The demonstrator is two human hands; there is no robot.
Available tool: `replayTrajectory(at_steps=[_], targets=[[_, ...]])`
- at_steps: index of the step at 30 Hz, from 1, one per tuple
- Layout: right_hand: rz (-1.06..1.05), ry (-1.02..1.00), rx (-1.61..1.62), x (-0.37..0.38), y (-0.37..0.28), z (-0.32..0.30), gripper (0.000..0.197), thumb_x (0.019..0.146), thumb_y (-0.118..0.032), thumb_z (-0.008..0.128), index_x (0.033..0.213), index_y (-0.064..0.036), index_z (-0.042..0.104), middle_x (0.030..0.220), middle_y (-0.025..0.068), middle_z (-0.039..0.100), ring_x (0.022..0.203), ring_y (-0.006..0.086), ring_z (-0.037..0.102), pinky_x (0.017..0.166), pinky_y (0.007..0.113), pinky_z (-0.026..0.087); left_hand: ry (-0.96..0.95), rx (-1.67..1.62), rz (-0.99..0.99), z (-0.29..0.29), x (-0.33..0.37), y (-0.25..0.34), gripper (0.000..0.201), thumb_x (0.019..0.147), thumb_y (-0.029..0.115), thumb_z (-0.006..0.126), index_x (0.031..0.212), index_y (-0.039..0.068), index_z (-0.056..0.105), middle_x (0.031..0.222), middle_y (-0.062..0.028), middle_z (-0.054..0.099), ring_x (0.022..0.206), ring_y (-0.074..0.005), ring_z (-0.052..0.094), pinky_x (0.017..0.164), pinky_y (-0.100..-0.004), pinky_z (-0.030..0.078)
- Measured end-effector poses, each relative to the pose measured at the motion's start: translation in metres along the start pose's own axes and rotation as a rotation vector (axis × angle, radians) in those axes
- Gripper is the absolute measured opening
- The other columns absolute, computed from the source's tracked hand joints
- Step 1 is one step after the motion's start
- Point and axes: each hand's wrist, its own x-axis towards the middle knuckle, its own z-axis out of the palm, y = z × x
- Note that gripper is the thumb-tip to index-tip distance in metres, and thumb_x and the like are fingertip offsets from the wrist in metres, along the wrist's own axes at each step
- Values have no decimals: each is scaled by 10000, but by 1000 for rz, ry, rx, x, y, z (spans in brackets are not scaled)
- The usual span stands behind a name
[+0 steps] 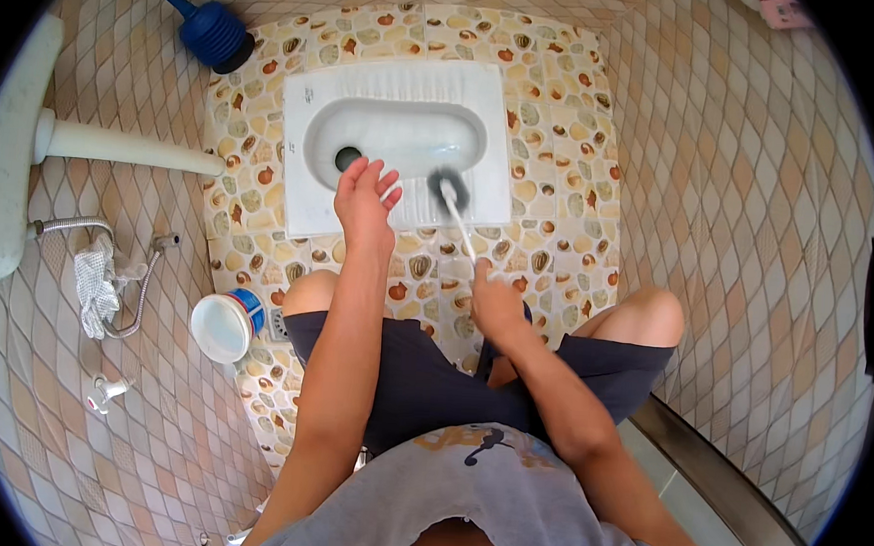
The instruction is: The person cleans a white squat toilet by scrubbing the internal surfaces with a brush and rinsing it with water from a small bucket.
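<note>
One pale tank (6,166) at the far left edge, with a white pipe (132,148) running right from it to the floor's edge. Below that, on the tiled wall, a flexible metal hose (79,223) and a whitish patterned cloth (95,285) hanging beside it; a small tap (107,391) lower down. Upper left: blue plunger (212,34), ribbed, dark end against the floor (561,161). Lower left of center: white tub (221,328), blue-and-red band on its side, just beside a floor drain (277,325). Upper center: white squat pan (405,128), dark drain hole at the left of its bowl. Left hand (367,200) shows over the pan's lower edge, fingers loosely curled, a bit apart, nothing visible in them; contact with the pan, can't tell. Right of it, brush (461,220): gray, blurred round head over the pan's lower right, white handle slanting down and right; head touching or just above, can't tell. Right hand (500,301), center, fingers wrapped round the lower end of that handle. Knees bent either side, dark shorts (441,382). Lower right: dark metal-look rail (718,476). Upper right: pink item (785,10), cut off by the rim.
</note>
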Motion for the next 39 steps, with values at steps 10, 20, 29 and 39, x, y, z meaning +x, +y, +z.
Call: replayTrajectory(at_steps=[10, 20, 29, 39], targets=[[-44, -19, -13, -13, -3, 9, 561, 845, -73, 516, 1349, 118, 360, 798, 234, 673, 718, 387, 677, 642, 467, 549, -1, 3, 25, -4, 3, 6, 455, 942, 99, 503, 1370, -15, 401, 1288, -167, 545, 1044, -262, 610, 831, -367, 504], [-52, 17, 60, -14, -1, 16, 643, 811, -75, 529, 1394, 87, 312, 735, 255, 650, 662, 412, 655, 595, 515, 517, 15, -21, 27, -9, 5, 7, 432, 943, 100, 507, 1353, -6, 421, 1248, -161, 572, 1017, -259, 621, 802, -353, 512], [-96, 49, 14, -22, -1, 33, 547, 850, -72, 494, 1347, 110, 357, 764, 281, 654, 703, 416, 671, 647, 503, 546, 6, -17, 19, -6, 6, 2, 414, 951, 112, 500, 1342, -1, 429, 1245, -161, 568, 1007, -255, 626, 794, -351, 509], [-109, 53, 82, -15, -5, 24, 578, 808, -74, 554, 1326, 113, 378, 725, 247, 645, 698, 405, 663, 609, 486, 540, 18, -28, 31, -8, 7, -1, 405, 936, 129, 554, 1311, 15, 452, 1203, -146, 589, 960, -229, 639, 755, -337, 520]])
